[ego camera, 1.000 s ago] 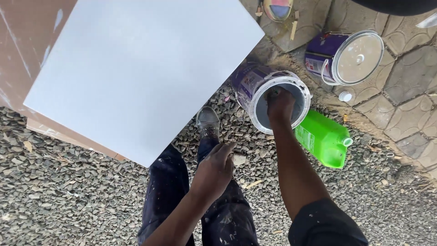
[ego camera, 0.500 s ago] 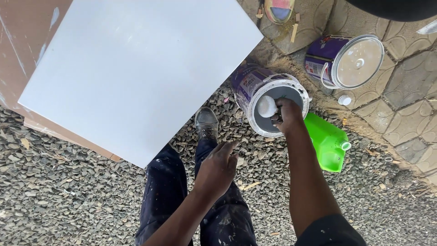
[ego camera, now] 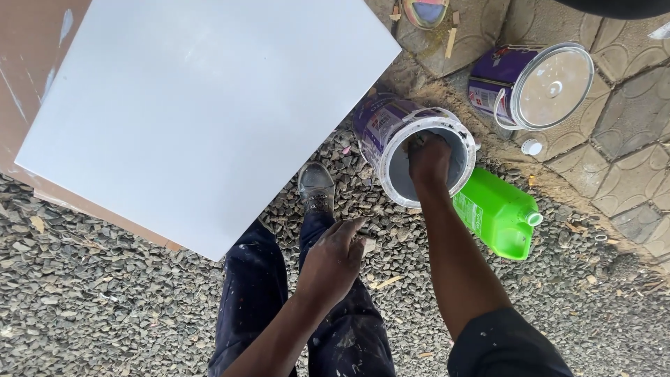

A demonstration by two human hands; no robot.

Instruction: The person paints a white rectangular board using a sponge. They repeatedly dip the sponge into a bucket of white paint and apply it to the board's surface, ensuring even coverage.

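Gravel ground (ego camera: 84,307) spreads under both hands. Left of them lies a large white board (ego camera: 202,112). Right hand (ego camera: 429,157) reaches inside the open purple paint bucket (ego camera: 398,132), its grip hidden; left hand (ego camera: 333,262) hangs loosely curled, empty, over the knee.

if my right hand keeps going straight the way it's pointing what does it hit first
Probably the inside of the open paint can: the right hand is at its mouth, pointing in. Depth is unclear, so whether paint or wall comes first can't be told.
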